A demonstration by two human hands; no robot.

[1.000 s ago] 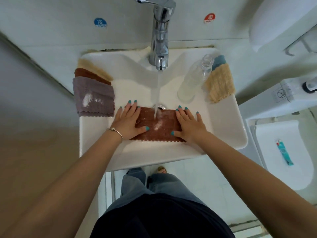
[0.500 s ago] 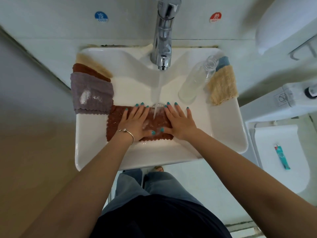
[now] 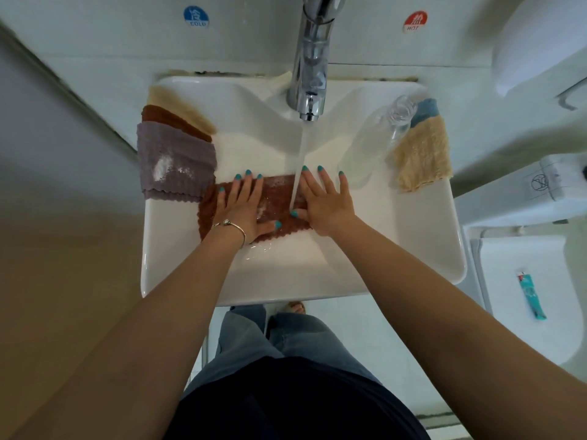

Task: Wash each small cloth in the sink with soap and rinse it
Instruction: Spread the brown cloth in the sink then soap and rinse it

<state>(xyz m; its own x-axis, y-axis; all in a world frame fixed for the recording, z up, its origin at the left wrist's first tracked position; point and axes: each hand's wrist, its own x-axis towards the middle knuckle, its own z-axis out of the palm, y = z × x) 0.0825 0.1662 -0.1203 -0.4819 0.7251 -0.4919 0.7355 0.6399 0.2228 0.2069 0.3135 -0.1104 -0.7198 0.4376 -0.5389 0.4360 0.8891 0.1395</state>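
Note:
A brown cloth (image 3: 277, 198) lies flat in the bottom of the white sink (image 3: 301, 281) under the running water (image 3: 298, 163) from the chrome tap (image 3: 309, 65). My left hand (image 3: 243, 208) presses flat on the cloth's left half with straight fingers. My right hand (image 3: 327, 201) presses flat on its right edge, beside the stream. On the sink's left rim lie a grey cloth (image 3: 176, 160) with white powder on it, a brown cloth (image 3: 168, 120) and a beige cloth (image 3: 179, 104). A beige cloth (image 3: 422, 154) and a blue cloth (image 3: 425, 108) lie on the right rim.
A clear plastic bottle (image 3: 374, 144) lies tilted in the sink at the right, close to my right fingertips. A white toilet (image 3: 524, 296) with a teal tube (image 3: 529, 295) on its lid stands at the right. A wall runs along the left.
The brown cloth has slid leftward in the basin with both hands flat on it. The hands came closer together, then spread slightly apart again.

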